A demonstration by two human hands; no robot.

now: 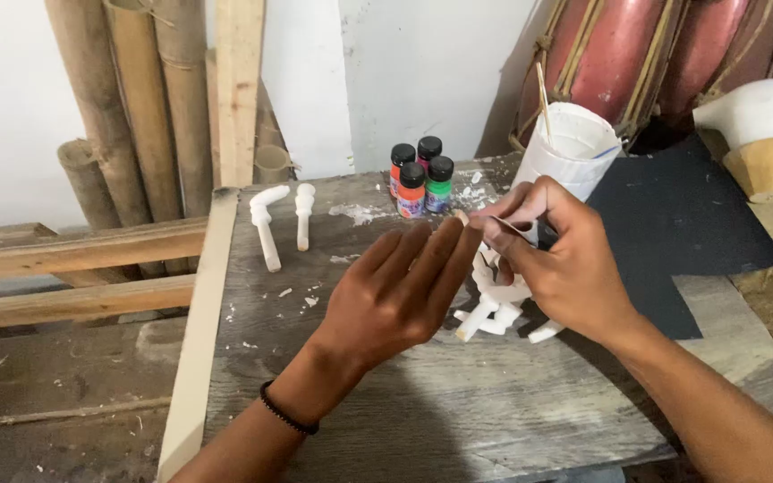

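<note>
My left hand (400,291) hangs flat over the bench (458,411), fingers stretched out straight and close together, palm turned down, gripping nothing; only its fingertips reach toward the thing my right hand works on. My right hand (552,259) is curled, thumb and fingers pinching a small folded scrap of grey sandpaper (516,230), pressed against a slim white carved piece (463,217) whose tip shows just between the two hands. Whether the left fingertips touch that tip, I cannot tell.

Directly beneath my right hand, partly hidden by it, stands a white carved figure (498,309) with several stubby legs resting on the bench. Beyond my right hand sits a white paper cup (570,148) with a thin stick in it, and just beyond my left fingertips stand four small paint bottles (420,179) with black caps, in red, orange, pink and green. Well off to the left of my left hand lie two white carved pegs (279,224) side by side. A dark sheet (673,224) lies under and past my right wrist.
</note>
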